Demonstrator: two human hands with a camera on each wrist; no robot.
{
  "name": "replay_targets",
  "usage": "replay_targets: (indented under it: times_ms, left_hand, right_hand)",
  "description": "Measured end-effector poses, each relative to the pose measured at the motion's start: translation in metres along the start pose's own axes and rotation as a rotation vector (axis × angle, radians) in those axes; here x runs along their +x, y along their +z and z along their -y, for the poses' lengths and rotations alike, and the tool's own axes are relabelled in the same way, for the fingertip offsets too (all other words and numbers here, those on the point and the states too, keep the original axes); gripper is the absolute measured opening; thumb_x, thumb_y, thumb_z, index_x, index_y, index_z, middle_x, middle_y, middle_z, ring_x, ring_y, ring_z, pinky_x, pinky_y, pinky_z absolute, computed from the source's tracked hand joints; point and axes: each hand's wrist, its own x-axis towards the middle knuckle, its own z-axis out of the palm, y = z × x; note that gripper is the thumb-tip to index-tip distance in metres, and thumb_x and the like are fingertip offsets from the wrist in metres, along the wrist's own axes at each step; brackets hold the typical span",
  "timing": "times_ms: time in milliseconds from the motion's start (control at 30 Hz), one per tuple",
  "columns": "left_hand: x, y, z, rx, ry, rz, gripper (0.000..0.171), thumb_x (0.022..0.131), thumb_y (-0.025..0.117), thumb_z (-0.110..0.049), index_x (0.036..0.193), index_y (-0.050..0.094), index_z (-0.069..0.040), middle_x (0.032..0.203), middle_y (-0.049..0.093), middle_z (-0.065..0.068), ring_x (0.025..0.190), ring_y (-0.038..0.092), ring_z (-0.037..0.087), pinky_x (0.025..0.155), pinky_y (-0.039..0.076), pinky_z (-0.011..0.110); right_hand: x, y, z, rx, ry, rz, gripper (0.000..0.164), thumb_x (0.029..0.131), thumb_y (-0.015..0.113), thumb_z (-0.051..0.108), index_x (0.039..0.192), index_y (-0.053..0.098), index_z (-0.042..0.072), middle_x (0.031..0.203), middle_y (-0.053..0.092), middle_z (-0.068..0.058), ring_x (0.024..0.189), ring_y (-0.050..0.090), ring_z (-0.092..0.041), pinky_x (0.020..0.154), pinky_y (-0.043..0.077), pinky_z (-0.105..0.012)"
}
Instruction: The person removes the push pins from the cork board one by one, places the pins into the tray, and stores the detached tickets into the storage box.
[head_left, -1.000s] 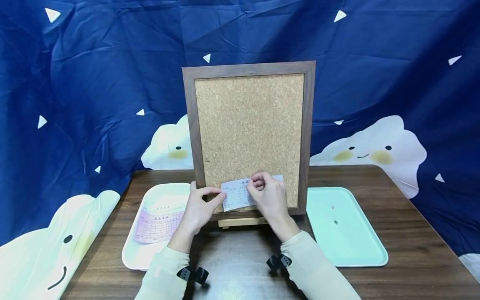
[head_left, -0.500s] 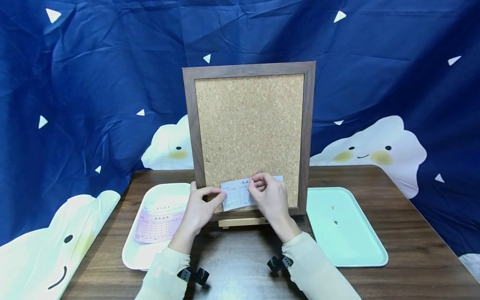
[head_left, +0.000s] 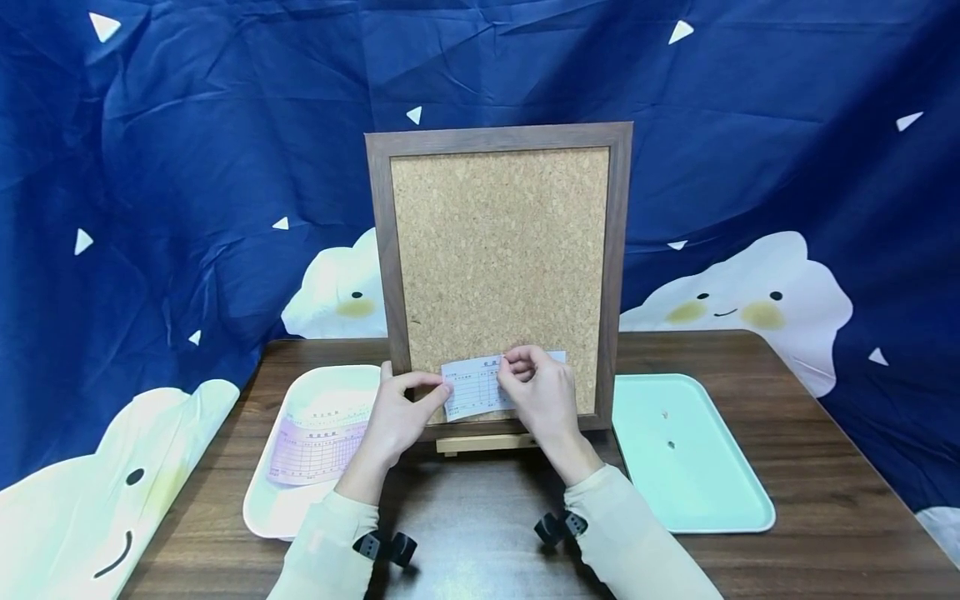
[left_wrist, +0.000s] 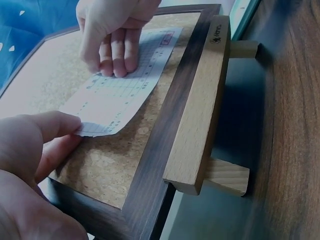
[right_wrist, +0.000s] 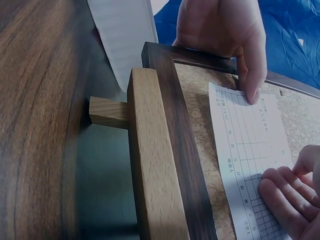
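Note:
A pale bluish printed form slip (head_left: 471, 390) lies against the lower part of a framed corkboard (head_left: 501, 250). With thumb and index finger, my left hand (head_left: 397, 417) pinches the slip's left edge. My right hand (head_left: 546, 396) is at its upper middle, thumb and index fingertips brought together on a tiny pin-like thing they mostly hide. In the left wrist view the slip (left_wrist: 120, 102) bows slightly off the cork along its lower edge. The curled right fingers (right_wrist: 285, 195) cover part of the form in the right wrist view.
The board leans on a light wooden easel (head_left: 487, 444). To the left, a white tray (head_left: 258, 518) holds several purple and pale forms (head_left: 315, 454). On the right stands a mint-green tray (head_left: 708, 504) with two tiny objects (head_left: 671, 445). A blue cloud-patterned curtain (head_left: 495, 67) hangs behind.

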Motion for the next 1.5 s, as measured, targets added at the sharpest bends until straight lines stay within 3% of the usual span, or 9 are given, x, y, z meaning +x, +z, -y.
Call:
replay_targets:
  times_ms: [100, 233, 333, 467, 567, 667, 900, 1067, 1500]
  left_hand:
    - [0.001, -0.002, 0.000, 0.009, 0.000, 0.009, 0.019, 0.099, 0.077, -0.021, 0.108, 0.083, -0.005, 0.168, 0.033, 0.035, 0.166, -0.009, 0.049, 0.131, 0.006, 0.074]
    - [0.002, -0.003, 0.001, 0.012, 0.004, 0.019, 0.017, 0.099, 0.077, -0.020, 0.107, 0.084, -0.006, 0.151, 0.059, 0.030, 0.167, -0.011, 0.048, 0.131, 0.003, 0.074]
    - [0.002, -0.002, 0.002, 0.003, -0.002, 0.024, 0.017, 0.099, 0.077, -0.020, 0.107, 0.083, -0.006, 0.159, 0.050, 0.032, 0.167, -0.011, 0.047, 0.131, 0.004, 0.074]
    - [0.000, -0.001, 0.000, -0.019, -0.014, 0.022, 0.019, 0.100, 0.077, -0.020, 0.108, 0.083, -0.004, 0.176, 0.010, 0.034, 0.167, -0.010, 0.047, 0.131, 0.007, 0.075]
    - [0.000, 0.000, -0.001, -0.025, -0.017, 0.023, 0.019, 0.100, 0.077, -0.021, 0.108, 0.083, -0.004, 0.177, 0.002, 0.033, 0.167, -0.009, 0.048, 0.131, 0.008, 0.074]
    - [0.000, 0.001, -0.002, -0.022, -0.017, 0.019, 0.019, 0.099, 0.078, -0.021, 0.107, 0.083, -0.005, 0.177, 0.003, 0.032, 0.167, -0.004, 0.049, 0.131, 0.012, 0.074]
    - [0.003, 0.000, -0.002, -0.020, -0.029, -0.017, 0.016, 0.095, 0.082, -0.019, 0.106, 0.084, -0.007, 0.163, 0.029, 0.024, 0.155, 0.030, 0.045, 0.128, 0.027, 0.065]
    - [0.002, 0.000, -0.001, -0.020, -0.020, -0.017, 0.015, 0.095, 0.081, -0.017, 0.105, 0.084, -0.007, 0.166, 0.027, 0.024, 0.157, 0.027, 0.046, 0.129, 0.025, 0.066]
    - [0.001, -0.002, 0.000, -0.001, 0.020, -0.050, 0.015, 0.097, 0.080, -0.017, 0.106, 0.084, -0.006, 0.153, 0.035, 0.018, 0.142, 0.041, 0.039, 0.122, 0.034, 0.061]
  right_hand:
    - [0.000, 0.001, 0.001, 0.007, 0.009, 0.006, 0.004, 0.091, 0.075, 0.004, 0.091, 0.076, 0.001, 0.078, 0.079, -0.010, 0.067, 0.073, -0.019, 0.062, 0.058, -0.022]
    - [-0.001, 0.001, 0.001, 0.015, 0.025, 0.009, 0.004, 0.091, 0.075, 0.004, 0.091, 0.077, 0.001, 0.079, 0.079, -0.010, 0.068, 0.074, -0.019, 0.063, 0.058, -0.022]
    - [-0.001, 0.000, 0.001, 0.025, 0.034, 0.009, 0.004, 0.091, 0.075, 0.004, 0.091, 0.077, 0.001, 0.079, 0.079, -0.010, 0.068, 0.074, -0.020, 0.064, 0.058, -0.022]
    - [-0.001, 0.000, -0.001, 0.044, 0.036, 0.010, 0.004, 0.092, 0.074, 0.003, 0.093, 0.077, 0.000, 0.080, 0.080, -0.011, 0.069, 0.075, -0.021, 0.064, 0.058, -0.020]
    - [-0.001, -0.001, -0.002, 0.053, 0.035, 0.005, 0.004, 0.092, 0.074, 0.002, 0.093, 0.077, 0.000, 0.080, 0.080, -0.012, 0.069, 0.076, -0.022, 0.064, 0.058, -0.020]
    - [-0.002, -0.002, -0.002, 0.063, 0.031, -0.005, 0.004, 0.092, 0.074, 0.002, 0.093, 0.077, -0.001, 0.080, 0.080, -0.013, 0.069, 0.075, -0.023, 0.063, 0.058, -0.020]
    - [-0.003, -0.003, -0.003, 0.113, 0.039, -0.005, 0.003, 0.093, 0.074, 0.000, 0.093, 0.076, -0.002, 0.081, 0.080, -0.014, 0.070, 0.077, -0.025, 0.064, 0.057, -0.014]
    - [-0.004, -0.005, -0.003, 0.128, 0.064, 0.013, 0.003, 0.094, 0.074, 0.001, 0.094, 0.076, -0.002, 0.082, 0.080, -0.014, 0.071, 0.078, -0.025, 0.065, 0.056, -0.011]
    - [-0.006, -0.011, -0.008, 0.167, 0.065, 0.043, 0.003, 0.095, 0.075, 0.003, 0.095, 0.076, -0.001, 0.085, 0.080, -0.012, 0.073, 0.076, -0.020, 0.067, 0.057, -0.013]
